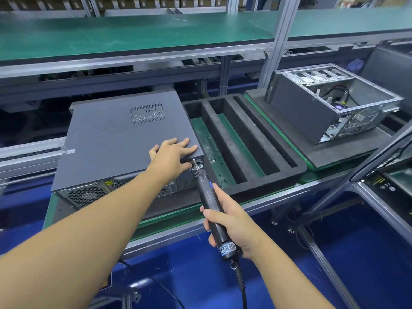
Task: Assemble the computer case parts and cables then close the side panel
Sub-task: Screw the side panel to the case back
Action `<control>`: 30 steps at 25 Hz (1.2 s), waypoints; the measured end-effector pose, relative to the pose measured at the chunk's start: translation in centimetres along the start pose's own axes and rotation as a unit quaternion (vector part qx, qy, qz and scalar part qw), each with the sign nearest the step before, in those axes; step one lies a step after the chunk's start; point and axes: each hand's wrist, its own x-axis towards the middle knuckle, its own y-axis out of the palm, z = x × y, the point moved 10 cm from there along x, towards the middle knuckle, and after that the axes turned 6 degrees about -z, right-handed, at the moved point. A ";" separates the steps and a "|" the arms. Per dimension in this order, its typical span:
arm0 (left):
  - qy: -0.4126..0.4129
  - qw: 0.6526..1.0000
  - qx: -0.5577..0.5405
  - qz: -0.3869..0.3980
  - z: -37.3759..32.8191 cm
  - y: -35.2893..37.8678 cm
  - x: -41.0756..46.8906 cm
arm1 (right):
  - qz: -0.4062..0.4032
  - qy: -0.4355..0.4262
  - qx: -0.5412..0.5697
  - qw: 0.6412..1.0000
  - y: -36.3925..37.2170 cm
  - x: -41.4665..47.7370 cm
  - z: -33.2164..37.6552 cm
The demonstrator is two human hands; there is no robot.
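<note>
Pressure comes from my left hand [172, 152], fingers spread flat on the side panel [107, 134] at the computer case's [89, 195] near right corner, holding it seated. My right hand [231, 221] grips the electric screwdriver [209, 201], its bit against the case's rear edge below that corner. The screw is probably hidden there. I should keep the bit square and drive gently.

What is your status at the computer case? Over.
Left hand flat on side panel, pressing down. Right hand grips electric screwdriver, bit at panel's rear corner. Left thumb close beside bit; nothing else in the way.
</note>
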 end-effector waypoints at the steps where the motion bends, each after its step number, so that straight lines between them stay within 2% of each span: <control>1: 0.001 1.000 0.002 0.003 0.0 0.0 0.0 | 0.003 0.001 0.003 1.000 0.0 0.1 0.1; 6: 0.001 1.000 0.014 0.015 -0.1 0.1 -0.1 | 0.001 -0.002 -0.011 1.000 0.0 0.2 0.5; 14: 0.012 0.999 0.003 0.029 -0.1 0.0 -0.4 | -0.024 -0.005 -0.092 0.995 0.1 -0.5 0.5; 18: 0.000 0.998 -0.030 0.061 -0.1 -0.1 -0.7 | -0.039 -0.035 -0.059 0.997 -2.6 -1.7 1.0; 20: 0.019 0.999 -0.044 -0.005 -1.4 -1.8 -0.6 | -0.072 -0.052 0.000 0.996 -5.1 -1.3 2.3; 22: 0.092 0.985 -0.075 -0.125 -4.2 -4.3 -1.1 | -0.106 -0.067 0.075 0.989 -7.6 -0.3 3.7; 23: 0.119 0.974 -0.123 -0.148 -5.6 -4.9 -1.6 | -0.128 -0.069 0.104 0.984 -8.9 0.1 4.0; 25: 0.125 0.958 -0.239 -0.100 -7.9 -3.7 -2.1 | -0.179 -0.064 0.128 0.973 -11.4 1.1 4.2; 27: 0.055 0.950 -0.308 -0.015 -9.0 0.0 -2.7 | -0.210 -0.057 0.120 0.969 -13.2 1.9 3.8; 30: -0.068 0.938 -0.313 0.130 -10.2 7.9 -3.8 | -0.214 -0.054 0.107 0.970 -14.8 4.0 4.0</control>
